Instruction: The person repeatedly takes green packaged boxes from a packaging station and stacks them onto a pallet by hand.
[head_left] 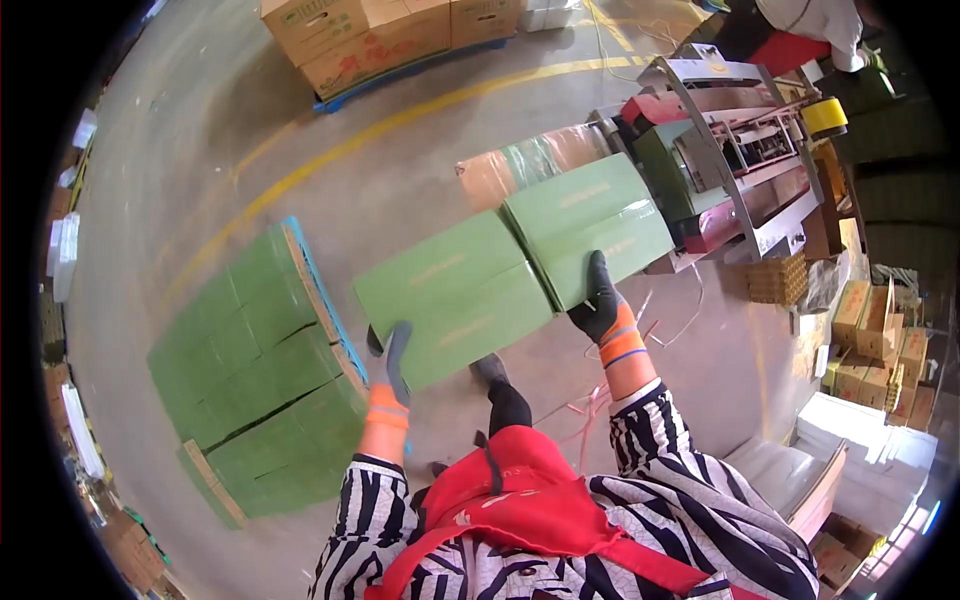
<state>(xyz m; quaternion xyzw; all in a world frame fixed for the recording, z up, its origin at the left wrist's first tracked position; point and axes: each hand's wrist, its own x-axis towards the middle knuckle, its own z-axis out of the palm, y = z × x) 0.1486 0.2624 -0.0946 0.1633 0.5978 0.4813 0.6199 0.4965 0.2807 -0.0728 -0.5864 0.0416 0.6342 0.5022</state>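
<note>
At 8 o'clock a blocky stack of green cartons [235, 370] is seen; at 2 o'clock, a metal-framed machine [745, 150]. Between them, two more are held end to end: left carton [440, 295], right carton [595, 230]. Stiff, smooth cardboard, probably weighty if filled, is best taken low at opposite ends; clear tape may be slippery. The left carton's near-left corner is clasped by the part-closed left hand [392, 360]; the right carton's near edge is gripped by the right hand [597, 308], partly curled, in knit-cuffed gloves.
</note>
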